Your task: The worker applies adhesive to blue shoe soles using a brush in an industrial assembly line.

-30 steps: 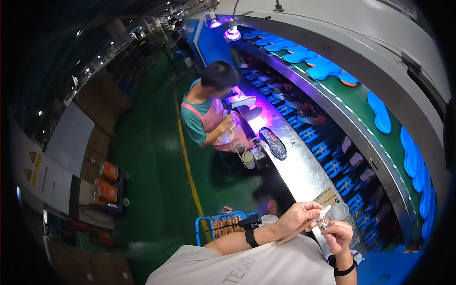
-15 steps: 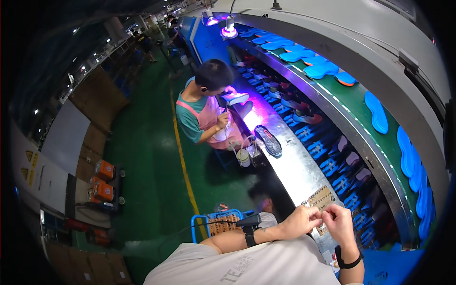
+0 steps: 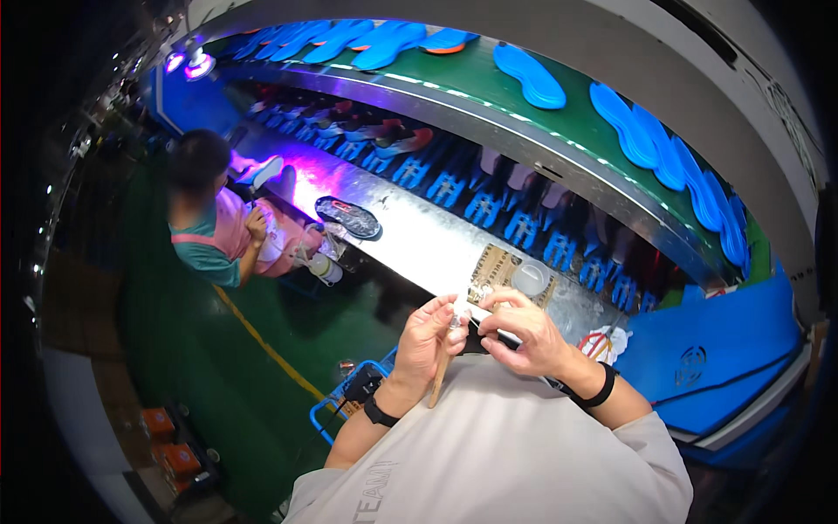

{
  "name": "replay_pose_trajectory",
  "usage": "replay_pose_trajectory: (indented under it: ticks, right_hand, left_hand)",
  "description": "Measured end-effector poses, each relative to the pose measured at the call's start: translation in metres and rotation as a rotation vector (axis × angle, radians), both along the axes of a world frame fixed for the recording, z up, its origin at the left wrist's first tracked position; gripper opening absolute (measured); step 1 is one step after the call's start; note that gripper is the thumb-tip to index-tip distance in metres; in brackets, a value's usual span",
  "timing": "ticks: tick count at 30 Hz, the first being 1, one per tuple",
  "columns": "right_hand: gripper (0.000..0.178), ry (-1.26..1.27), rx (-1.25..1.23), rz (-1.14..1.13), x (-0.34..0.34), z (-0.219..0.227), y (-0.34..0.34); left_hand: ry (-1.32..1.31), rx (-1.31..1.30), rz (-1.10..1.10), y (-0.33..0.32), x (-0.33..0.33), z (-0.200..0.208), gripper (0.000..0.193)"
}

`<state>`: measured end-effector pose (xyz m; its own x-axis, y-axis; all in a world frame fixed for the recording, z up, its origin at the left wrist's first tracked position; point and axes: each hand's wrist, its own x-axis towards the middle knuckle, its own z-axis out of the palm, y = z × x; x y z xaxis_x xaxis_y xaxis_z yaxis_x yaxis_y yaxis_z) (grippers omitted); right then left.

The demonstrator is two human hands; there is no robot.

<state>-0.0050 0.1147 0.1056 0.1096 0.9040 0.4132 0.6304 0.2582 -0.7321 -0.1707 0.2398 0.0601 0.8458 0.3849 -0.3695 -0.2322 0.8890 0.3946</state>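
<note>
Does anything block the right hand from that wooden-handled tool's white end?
Nothing visible does: the right hand is close beside the white end of the wooden-handled tool, while the left hand grips lower down.

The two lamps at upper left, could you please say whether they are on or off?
On: both lamps glow bright pinkish purple.

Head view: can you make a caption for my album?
Left hand holds a wooden stick, right hand close beside it, by a metal bench near blue insoles.
</note>
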Motion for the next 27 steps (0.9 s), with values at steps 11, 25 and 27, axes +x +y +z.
replay_pose_trajectory:
  ticks: [11,25,27]
  right_hand:
    - [0.005,0.626,-0.018,-0.011,-0.004,-0.04,-0.017]
    - [0.036,0.172,0.135,0.187,-0.007,-0.004,-0.007]
    - [0.035,0.129,0.092,0.204,-0.005,-0.017,-0.005]
  left_hand:
    - [-0.071,-0.039,-0.057,-0.009,-0.006,0.0,0.025]
    - [0.142,0.401,-0.007,-0.004,0.002,0.015,0.025]
    - [0.172,0.429,0.01,-0.004,0.005,0.015,0.024]
